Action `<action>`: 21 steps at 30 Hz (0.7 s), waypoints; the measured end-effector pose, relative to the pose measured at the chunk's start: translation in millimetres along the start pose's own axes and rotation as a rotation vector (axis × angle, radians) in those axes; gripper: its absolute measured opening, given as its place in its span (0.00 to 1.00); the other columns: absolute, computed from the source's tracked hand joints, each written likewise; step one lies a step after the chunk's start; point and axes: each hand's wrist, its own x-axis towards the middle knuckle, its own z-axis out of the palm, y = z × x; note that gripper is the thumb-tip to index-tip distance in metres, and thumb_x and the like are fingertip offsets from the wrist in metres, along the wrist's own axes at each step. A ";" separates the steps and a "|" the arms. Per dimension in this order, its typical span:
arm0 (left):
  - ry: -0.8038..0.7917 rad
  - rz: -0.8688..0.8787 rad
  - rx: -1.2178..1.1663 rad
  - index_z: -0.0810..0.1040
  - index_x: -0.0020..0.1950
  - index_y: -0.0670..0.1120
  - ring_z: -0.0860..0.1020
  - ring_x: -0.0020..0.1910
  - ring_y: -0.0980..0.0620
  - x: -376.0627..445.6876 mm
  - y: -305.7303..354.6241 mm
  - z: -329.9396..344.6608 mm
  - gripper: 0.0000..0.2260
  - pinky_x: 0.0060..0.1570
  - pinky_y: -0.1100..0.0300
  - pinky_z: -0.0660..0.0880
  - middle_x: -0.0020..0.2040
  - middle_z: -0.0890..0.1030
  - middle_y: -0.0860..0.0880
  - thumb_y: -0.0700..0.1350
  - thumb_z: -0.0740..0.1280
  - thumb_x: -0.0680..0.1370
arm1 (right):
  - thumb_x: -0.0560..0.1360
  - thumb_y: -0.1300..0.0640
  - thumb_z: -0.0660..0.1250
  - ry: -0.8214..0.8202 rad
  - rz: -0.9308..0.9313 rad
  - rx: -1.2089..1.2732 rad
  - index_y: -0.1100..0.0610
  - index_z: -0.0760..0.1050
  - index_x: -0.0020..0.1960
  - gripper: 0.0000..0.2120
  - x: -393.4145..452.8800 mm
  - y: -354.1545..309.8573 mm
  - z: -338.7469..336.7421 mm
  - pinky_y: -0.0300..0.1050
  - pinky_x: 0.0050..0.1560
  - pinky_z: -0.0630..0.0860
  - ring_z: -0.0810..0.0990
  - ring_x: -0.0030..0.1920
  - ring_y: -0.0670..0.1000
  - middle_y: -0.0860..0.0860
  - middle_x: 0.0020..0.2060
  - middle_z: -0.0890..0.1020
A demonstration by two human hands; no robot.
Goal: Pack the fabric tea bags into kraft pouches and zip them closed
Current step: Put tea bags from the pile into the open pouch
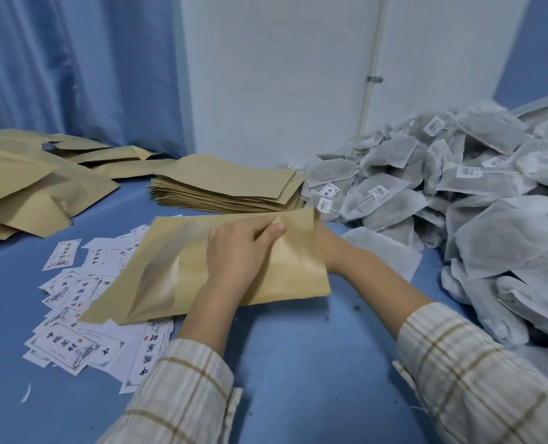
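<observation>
So, scattered labels (74, 334) lie lower left, partly under the kraft pouch (176, 277) at frame centre. Left hand (237, 248) pinches its top edge; right hand (325, 248) is mostly hidden behind it, grip unclear. Tea bags (458, 200) heap right.

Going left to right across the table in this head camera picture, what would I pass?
Loose kraft pouches → printed paper labels → the pouch the left hand pinches → heap of fabric tea bags.
</observation>
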 end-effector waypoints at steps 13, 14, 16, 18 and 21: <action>-0.043 -0.069 0.059 0.82 0.56 0.55 0.77 0.55 0.46 7.9 1.9 33.0 0.12 0.60 0.49 0.68 0.51 0.84 0.49 0.56 0.64 0.77 | 0.65 0.45 0.70 0.320 0.325 -0.220 0.49 0.61 0.71 0.37 -65.1 115.6 -19.2 0.52 0.65 0.66 0.65 0.67 0.56 0.52 0.67 0.68; -0.050 -0.070 0.060 0.82 0.56 0.55 0.77 0.55 0.47 8.2 4.0 37.3 0.12 0.60 0.49 0.68 0.51 0.84 0.49 0.56 0.64 0.77 | 0.65 0.49 0.71 0.377 0.292 -0.161 0.50 0.64 0.69 0.34 -65.3 117.1 -18.5 0.48 0.61 0.69 0.68 0.64 0.55 0.51 0.63 0.72; -0.049 -0.061 0.050 0.82 0.55 0.55 0.77 0.54 0.47 7.0 5.8 43.7 0.12 0.61 0.49 0.67 0.50 0.84 0.49 0.56 0.64 0.77 | 0.66 0.56 0.71 0.509 0.262 0.006 0.52 0.69 0.62 0.26 -68.4 118.7 -20.2 0.37 0.49 0.68 0.74 0.56 0.50 0.48 0.53 0.77; -0.044 -0.052 0.052 0.82 0.55 0.55 0.77 0.53 0.47 4.8 5.0 45.3 0.11 0.62 0.48 0.66 0.49 0.84 0.50 0.55 0.64 0.77 | 0.66 0.58 0.72 0.599 0.260 0.161 0.51 0.73 0.57 0.21 -76.1 117.0 -23.5 0.28 0.41 0.65 0.75 0.51 0.44 0.42 0.48 0.78; -0.035 -0.053 0.031 0.83 0.54 0.54 0.78 0.53 0.47 2.9 3.4 43.4 0.11 0.61 0.47 0.67 0.49 0.84 0.51 0.54 0.65 0.77 | 0.65 0.58 0.74 0.615 0.202 0.339 0.47 0.81 0.49 0.14 -83.5 111.9 -29.6 0.22 0.47 0.67 0.77 0.50 0.38 0.39 0.48 0.81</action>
